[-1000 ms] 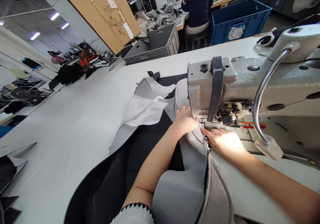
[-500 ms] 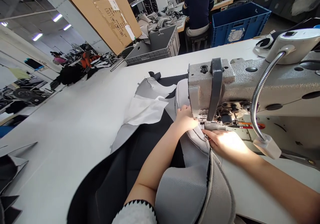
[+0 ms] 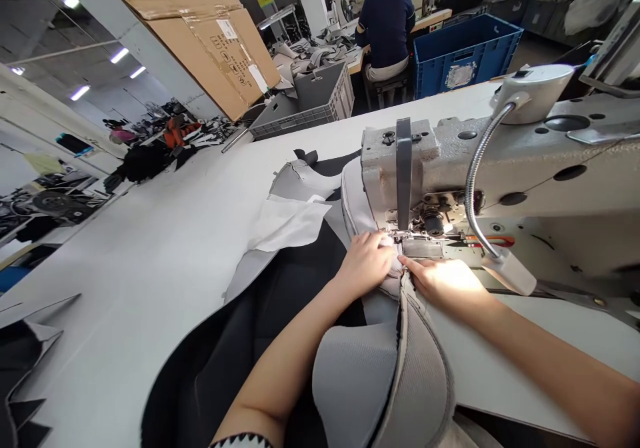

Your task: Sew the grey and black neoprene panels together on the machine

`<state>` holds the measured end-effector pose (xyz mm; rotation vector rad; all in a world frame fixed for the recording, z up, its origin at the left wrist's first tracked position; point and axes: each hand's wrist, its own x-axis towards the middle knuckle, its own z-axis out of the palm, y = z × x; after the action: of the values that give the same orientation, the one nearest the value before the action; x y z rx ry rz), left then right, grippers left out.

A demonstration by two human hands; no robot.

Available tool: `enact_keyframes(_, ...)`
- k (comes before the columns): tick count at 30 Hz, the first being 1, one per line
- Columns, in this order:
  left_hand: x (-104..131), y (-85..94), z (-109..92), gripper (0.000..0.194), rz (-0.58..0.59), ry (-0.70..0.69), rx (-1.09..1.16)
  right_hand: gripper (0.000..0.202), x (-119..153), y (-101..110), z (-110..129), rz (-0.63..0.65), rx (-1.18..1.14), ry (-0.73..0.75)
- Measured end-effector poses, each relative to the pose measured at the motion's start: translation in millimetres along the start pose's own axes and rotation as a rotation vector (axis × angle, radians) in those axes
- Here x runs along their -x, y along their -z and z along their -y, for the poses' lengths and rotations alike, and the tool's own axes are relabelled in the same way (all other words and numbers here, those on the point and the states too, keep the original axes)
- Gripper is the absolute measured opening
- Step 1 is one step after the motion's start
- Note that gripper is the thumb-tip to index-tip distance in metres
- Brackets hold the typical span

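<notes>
My left hand (image 3: 367, 261) lies on the grey fabric piece (image 3: 356, 198) just left of the needle area, its fingers bent and pressed on the cloth. Close in front of the presser foot, my right hand (image 3: 440, 280) pinches the fabric edge with its index finger reaching forward. Above both hands stands the grey sewing machine (image 3: 450, 155), its lamp (image 3: 510, 271) lighting my right hand. Grey mesh panels (image 3: 425, 368) with a dark seam hang toward me. Black fabric (image 3: 285, 288) spreads under my left forearm, with a white cloth piece (image 3: 290, 223) on it.
Orange-handled scissors (image 3: 493, 241) lie behind the machine's needle area. Beyond the white table (image 3: 150, 261) are a grey crate (image 3: 320, 101), a cardboard box (image 3: 215, 48), a blue crate (image 3: 465, 55) and a seated person (image 3: 387, 21). Dark fabric (image 3: 25, 355) lies at far left.
My left hand has moved back toward me and now lies lower beside the needle area. The view has shifted, so the machine appears farther left. My right hand stays at the fabric edge.
</notes>
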<state>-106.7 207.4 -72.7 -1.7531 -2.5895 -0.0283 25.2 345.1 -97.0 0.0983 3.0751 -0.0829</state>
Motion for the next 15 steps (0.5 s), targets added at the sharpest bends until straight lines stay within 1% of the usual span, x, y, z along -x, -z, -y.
enact_keyframes(2,7.3,2.6,-1.7,0.027,0.041,-0.075,0.019,0.046,1.7,1.9,1.7,0.010,0.027,0.006)
enact_keyframes(4,10.4,5.5,-4.6,0.027,0.079,-0.086,0.003,0.045,2.8,2.1,2.2,-0.002,0.033,0.012)
enact_keyframes(7,10.3,8.7,-11.4,0.024,0.115,-0.042,-0.038,0.045,3.2,0.3,0.8,-0.018,0.020,0.013)
enact_keyframes(10,9.3,8.2,-18.9,0.024,0.137,0.023,-0.016,0.042,3.3,-0.5,-2.4,-0.029,-0.015,0.020)
enact_keyframes(13,8.1,5.2,-23.9,0.029,0.124,0.087,0.043,0.038,4.3,0.7,-6.0,-0.046,-0.040,0.021)
enact_keyframes(15,5.9,3.7,-25.1,0.032,0.109,0.107,0.067,0.037,4.5,1.2,-8.5,-0.078,-0.052,0.011)
